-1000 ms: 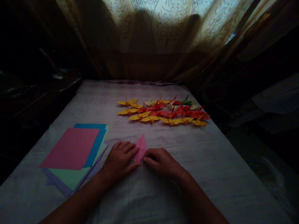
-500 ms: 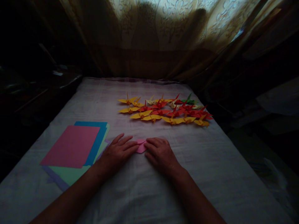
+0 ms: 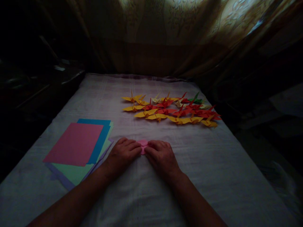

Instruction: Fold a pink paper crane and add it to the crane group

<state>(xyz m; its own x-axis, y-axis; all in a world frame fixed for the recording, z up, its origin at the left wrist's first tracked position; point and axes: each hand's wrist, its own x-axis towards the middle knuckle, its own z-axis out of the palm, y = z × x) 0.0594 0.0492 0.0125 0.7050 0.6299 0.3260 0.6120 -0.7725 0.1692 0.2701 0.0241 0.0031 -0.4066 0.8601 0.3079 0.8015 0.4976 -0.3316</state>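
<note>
A small folded piece of pink origami paper (image 3: 143, 143) lies on the cloth-covered table between my hands. My left hand (image 3: 125, 153) grips its left side, with the fingers curled and the fingertips on the paper. From the right, my right hand (image 3: 162, 154) holds the other edge, thumb and fingers closed on it. A crease line runs across the paper between the fingertips. Both hands rest low against the cloth, and the paper's outer corners are hidden beneath the fingers.
Left of my hands lies a stack of square sheets, a pink sheet (image 3: 75, 143) topmost, with a blue sheet (image 3: 105, 126) and green and purple ones below. Rows of folded paper cranes (image 3: 157, 116) stand farther back on the pale checked cloth (image 3: 106, 94). A curtain (image 3: 146, 53) hangs behind.
My left fingers, more spread before, have curled in closer on the pink paper. My right fingers have shifted slightly on its edge. The camera view has tilted a little.
</note>
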